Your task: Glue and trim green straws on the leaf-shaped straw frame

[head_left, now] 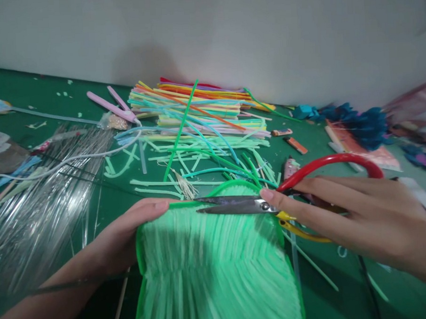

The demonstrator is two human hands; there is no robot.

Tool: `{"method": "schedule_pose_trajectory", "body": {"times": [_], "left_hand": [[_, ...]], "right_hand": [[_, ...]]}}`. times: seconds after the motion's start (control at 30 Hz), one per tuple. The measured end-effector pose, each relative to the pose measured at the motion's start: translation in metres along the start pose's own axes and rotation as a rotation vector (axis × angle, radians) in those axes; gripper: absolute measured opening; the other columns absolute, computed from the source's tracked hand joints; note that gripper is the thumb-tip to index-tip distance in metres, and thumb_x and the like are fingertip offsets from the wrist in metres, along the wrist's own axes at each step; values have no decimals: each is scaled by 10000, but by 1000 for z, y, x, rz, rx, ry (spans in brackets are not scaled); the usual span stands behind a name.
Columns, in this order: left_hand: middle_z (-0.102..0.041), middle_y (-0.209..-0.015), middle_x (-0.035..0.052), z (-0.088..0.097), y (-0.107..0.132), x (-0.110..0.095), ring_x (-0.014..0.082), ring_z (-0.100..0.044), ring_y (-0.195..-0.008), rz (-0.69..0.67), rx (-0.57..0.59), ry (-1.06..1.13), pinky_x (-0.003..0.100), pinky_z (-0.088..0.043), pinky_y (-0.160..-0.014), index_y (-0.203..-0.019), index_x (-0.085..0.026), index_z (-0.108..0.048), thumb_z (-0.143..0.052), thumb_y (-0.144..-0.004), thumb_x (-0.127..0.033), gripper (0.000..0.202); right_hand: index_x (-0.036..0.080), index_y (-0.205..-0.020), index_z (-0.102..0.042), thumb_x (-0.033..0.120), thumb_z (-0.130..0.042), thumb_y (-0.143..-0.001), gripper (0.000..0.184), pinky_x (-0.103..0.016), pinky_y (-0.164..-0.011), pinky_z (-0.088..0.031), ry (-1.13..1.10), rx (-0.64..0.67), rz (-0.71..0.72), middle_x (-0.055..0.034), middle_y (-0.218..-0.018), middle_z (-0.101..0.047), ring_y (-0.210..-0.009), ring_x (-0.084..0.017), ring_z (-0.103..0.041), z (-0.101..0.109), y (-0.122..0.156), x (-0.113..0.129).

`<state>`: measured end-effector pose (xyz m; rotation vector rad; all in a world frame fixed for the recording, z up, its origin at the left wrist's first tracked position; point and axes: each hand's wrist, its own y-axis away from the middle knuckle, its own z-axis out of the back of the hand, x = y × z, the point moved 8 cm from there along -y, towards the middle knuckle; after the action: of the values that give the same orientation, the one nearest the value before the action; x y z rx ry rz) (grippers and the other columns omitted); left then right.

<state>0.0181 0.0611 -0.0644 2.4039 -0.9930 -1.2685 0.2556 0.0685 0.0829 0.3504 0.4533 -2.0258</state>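
A light green panel of pipe cleaners [217,262], edged in darker green, fills the lower middle of the view. My left hand [131,224] grips its upper left corner, thumb on top and the other fingers hidden behind. In my right hand [356,214] is a pair of scissors [232,206] with one red and one yellow handle loop. The scissor blades point left across the panel's top edge, slightly apart, the tips near my left thumb. A cream tassel [186,185] shows just beyond the blades.
Behind the panel lie stacked coloured pipe cleaners [196,108] and cut green pieces [205,148]. A pink hair straightener [113,106] with a white cord and a bundle of silvery wires [59,185] are at left. Dark blue fluffy pieces [363,124] sit at right, before a pale wall.
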Motion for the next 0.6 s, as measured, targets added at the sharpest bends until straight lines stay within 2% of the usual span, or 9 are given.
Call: {"method": "schedule_pose_trajectory", "body": {"times": [0.07, 0.23, 0.33, 0.53, 0.6], "left_hand": [[-798, -798, 35, 5, 0, 2, 182, -709, -683, 5, -37, -1, 234, -571, -631, -964, -226, -835, -857, -713, -464, 347], [-790, -772, 30, 5, 0, 3, 187, -702, -684, 17, -69, -3, 242, -577, -619, -969, -231, -836, -879, -665, -490, 401], [-797, -781, 23, 1, 0, 2, 174, -700, -691, 13, -60, -3, 224, -575, -616, -936, -239, -839, -894, -638, -496, 397], [-787, -753, 34, -5, -1, 2, 164, -693, -656, 25, -3, 8, 215, -567, -596, -966, -200, -834, -874, -674, -482, 407], [-779, -736, 23, -6, -1, 2, 158, -688, -640, 28, 15, 17, 215, -565, -589, -956, -203, -833, -868, -685, -473, 384]], "right_hand": [[259, -1435, -468, -17, -467, -940, 567, -282, -644, -433, 25, 23, 50, -27, -987, -722, -808, -153, -651, 0, 2, 2], [264, -1488, -401, 50, -466, -976, 560, -276, -624, -443, 41, 88, 48, -42, -1000, -725, -801, -163, -656, -4, 4, 1], [262, -1518, -384, 68, -439, -972, 582, -291, -622, -450, 31, 104, 80, -55, -1000, -726, -764, -180, -654, -7, 3, 6], [320, -1445, -521, 62, -507, -937, 570, -279, -564, -427, 14, 85, 22, -19, -978, -741, -722, -170, -648, -7, 2, -2], [304, -1494, -469, 69, -486, -941, 601, -279, -554, -438, 35, 100, 62, -29, -993, -745, -700, -171, -648, -7, 3, 1]]}}
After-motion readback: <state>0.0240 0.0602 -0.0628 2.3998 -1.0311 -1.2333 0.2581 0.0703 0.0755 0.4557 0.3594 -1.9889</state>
